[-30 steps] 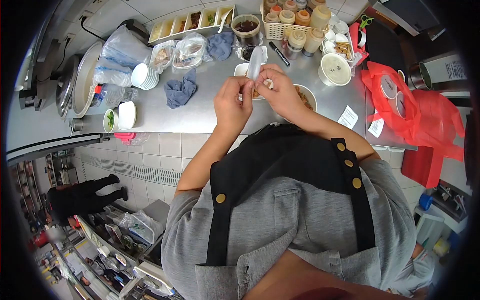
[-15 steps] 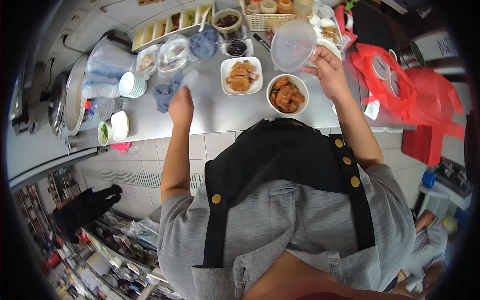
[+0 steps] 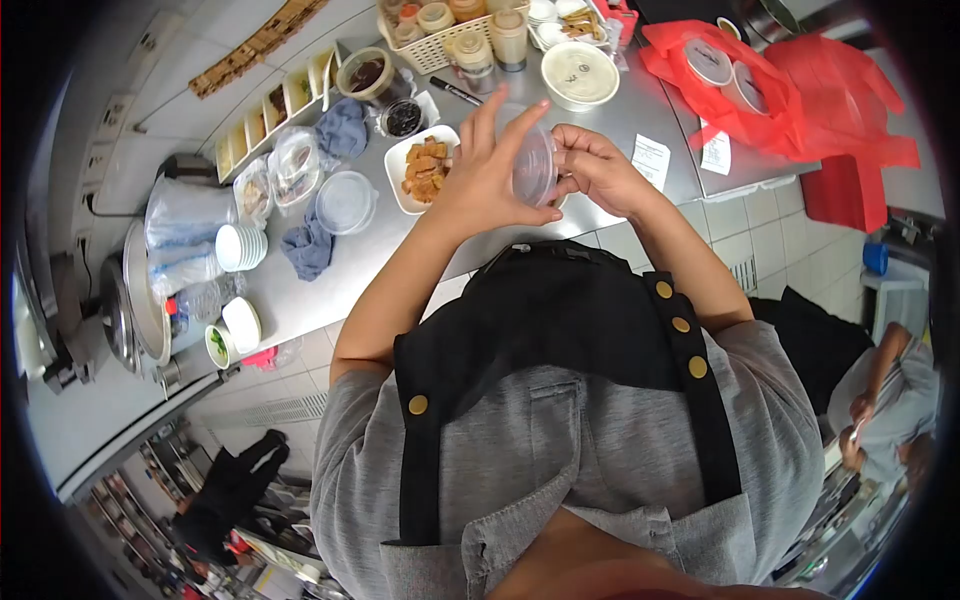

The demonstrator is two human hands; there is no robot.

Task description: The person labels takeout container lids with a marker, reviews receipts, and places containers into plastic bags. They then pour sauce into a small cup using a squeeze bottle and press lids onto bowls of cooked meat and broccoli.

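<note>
Both hands are at a clear plastic lid (image 3: 534, 168), which is tilted over the place where the round bowl stands; the bowl is almost wholly hidden. My left hand (image 3: 490, 170) has its fingers spread around the lid's left side. My right hand (image 3: 600, 170) pinches the lid's right edge. Just left of my left hand, a square white dish (image 3: 397, 165) holds fried pieces (image 3: 426, 172). Another clear lid (image 3: 346, 202) lies flat on the steel counter, beside a crumpled blue cloth (image 3: 307, 248).
A lidded white tub (image 3: 580, 75), a marker (image 3: 455, 92) and a basket of bottles (image 3: 430, 50) stand beyond the hands. Red bags (image 3: 780, 100) lie at right. Stacked cups (image 3: 241, 247) are at left. One person (image 3: 885, 400) is at lower right, another (image 3: 235, 490) at lower left.
The lid from my left hand now lies on the counter. My left hand has moved right to the other lid, which has come down and left with my right hand. The view has turned.
</note>
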